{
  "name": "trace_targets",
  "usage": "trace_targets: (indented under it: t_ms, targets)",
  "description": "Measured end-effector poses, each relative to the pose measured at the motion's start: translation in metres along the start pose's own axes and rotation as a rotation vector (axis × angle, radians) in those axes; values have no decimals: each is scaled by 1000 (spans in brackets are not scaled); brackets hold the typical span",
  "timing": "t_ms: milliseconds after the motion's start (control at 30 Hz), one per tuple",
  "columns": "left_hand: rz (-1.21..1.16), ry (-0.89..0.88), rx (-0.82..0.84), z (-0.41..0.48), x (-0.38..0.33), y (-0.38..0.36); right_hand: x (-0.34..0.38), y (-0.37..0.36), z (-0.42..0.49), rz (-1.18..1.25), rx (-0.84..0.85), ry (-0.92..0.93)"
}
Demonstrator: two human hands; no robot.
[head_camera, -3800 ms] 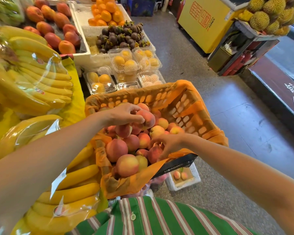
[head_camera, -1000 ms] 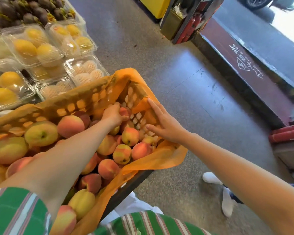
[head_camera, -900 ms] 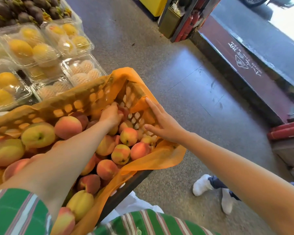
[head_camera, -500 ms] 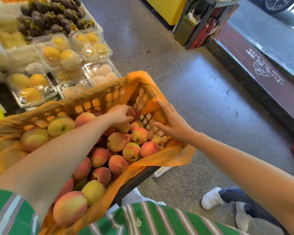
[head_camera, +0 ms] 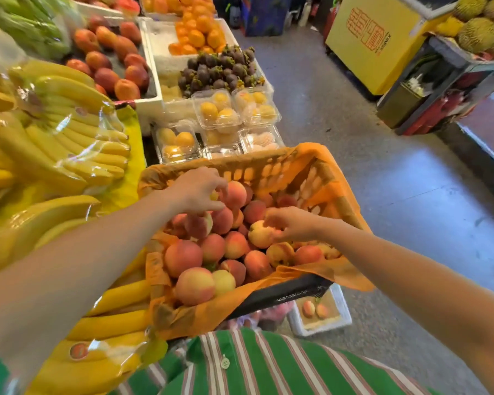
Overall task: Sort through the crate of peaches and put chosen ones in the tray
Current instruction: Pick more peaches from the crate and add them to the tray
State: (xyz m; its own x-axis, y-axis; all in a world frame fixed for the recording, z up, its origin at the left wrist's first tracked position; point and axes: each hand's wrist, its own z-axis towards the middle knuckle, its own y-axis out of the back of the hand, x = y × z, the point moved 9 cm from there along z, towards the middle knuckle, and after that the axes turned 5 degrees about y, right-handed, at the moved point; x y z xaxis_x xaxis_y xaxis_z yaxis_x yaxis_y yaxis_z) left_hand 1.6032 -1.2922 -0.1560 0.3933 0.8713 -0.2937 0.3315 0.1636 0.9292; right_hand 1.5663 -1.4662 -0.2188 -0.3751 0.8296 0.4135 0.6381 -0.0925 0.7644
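Sorting: both hands are reaching into the crate (head_camera: 271, 169), centre of the frame.
Crate: it is sitting lined with orange plastic (head_camera: 325, 276) and holding a heap of peaches (head_camera: 211, 249).
Left hand (head_camera: 198, 189): it is hovering over the far left of the heap, fingers curled down onto a reddish peach (head_camera: 236, 193); cannot tell whether the grip is closing on it.
Right hand (head_camera: 293, 223): its grip is closing around a pale yellow peach (head_camera: 261, 233) right of centre, fingertips touching the fruit.
Tray (head_camera: 321, 312): a white tray is sitting on the floor below the crate's near right corner, showing two peaches inside.
Left of frame: bagged bananas (head_camera: 69, 143) are lying on the surface beside the crate.
Upper centre: clear boxes of yellow fruit (head_camera: 217, 111) are standing just beyond the crate.
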Motion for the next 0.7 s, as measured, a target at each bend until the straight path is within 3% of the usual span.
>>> trace_targets:
  t_ms: [133, 233, 367, 467, 700]
  targets:
    - [-70, 33, 119, -14, 13, -26, -20, -30, 0, -264, 228, -112]
    - [-176, 22, 182, -16, 11, -36, -21, -36, 0, -435, 287, -107]
    - [-233, 25, 264, -19, 13, -40, -12, -36, 4, -540, 212, 12]
    - [-297, 30, 328, -23, 14, -43, -11, -36, 3, -491, 165, 70]
    - [-332, 26, 318, -28, 12, -40, -10, -33, 0, -501, 104, 187]
